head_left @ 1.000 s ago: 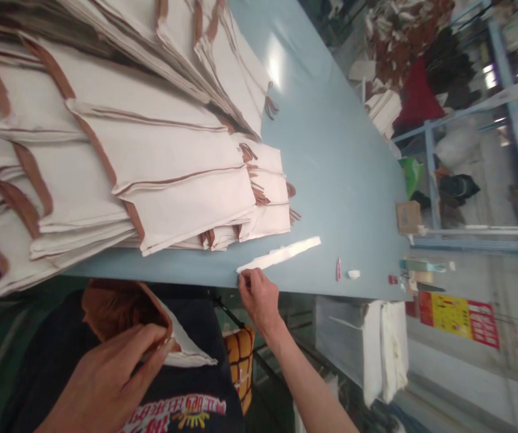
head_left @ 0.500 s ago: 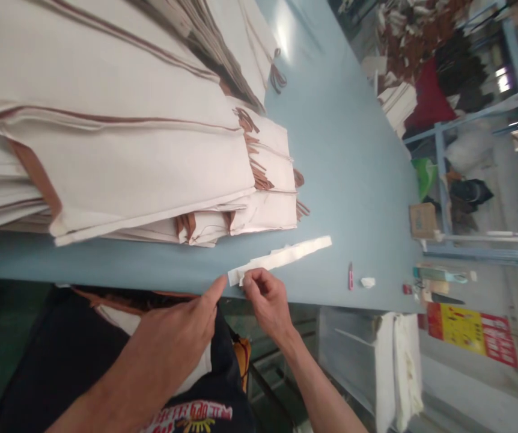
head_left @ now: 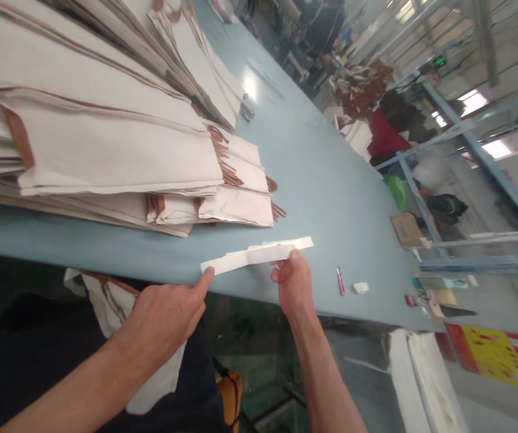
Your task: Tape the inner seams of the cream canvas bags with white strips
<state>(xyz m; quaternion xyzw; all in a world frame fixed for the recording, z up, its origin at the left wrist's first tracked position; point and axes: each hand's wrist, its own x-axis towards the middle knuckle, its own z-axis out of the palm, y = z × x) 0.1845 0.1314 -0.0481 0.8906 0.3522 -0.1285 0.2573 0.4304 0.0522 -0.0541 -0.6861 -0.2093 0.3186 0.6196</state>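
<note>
A long white strip (head_left: 255, 255) lies on the blue-grey table (head_left: 331, 180) near its front edge. My left hand (head_left: 169, 313) presses the strip's near end down with an outstretched fingertip, the other fingers loosely curled. My right hand (head_left: 292, 282) pinches the strip further along, near its middle, fingers closed on it. A cream cloth piece with brown trim (head_left: 119, 313) hangs over my lap under my left forearm.
Tall stacks of folded cream cloth with brown trim (head_left: 106, 138) fill the table's left side. A pink pen-like item (head_left: 340, 281) and a small white scrap (head_left: 360, 288) lie right of my hand. A cardboard box (head_left: 405, 230), blue metal racks and cloth heaps stand beyond.
My left hand left the cloth on my lap and came up to the strip's near end. My right hand slid along the strip toward its middle. The view tilted up.
</note>
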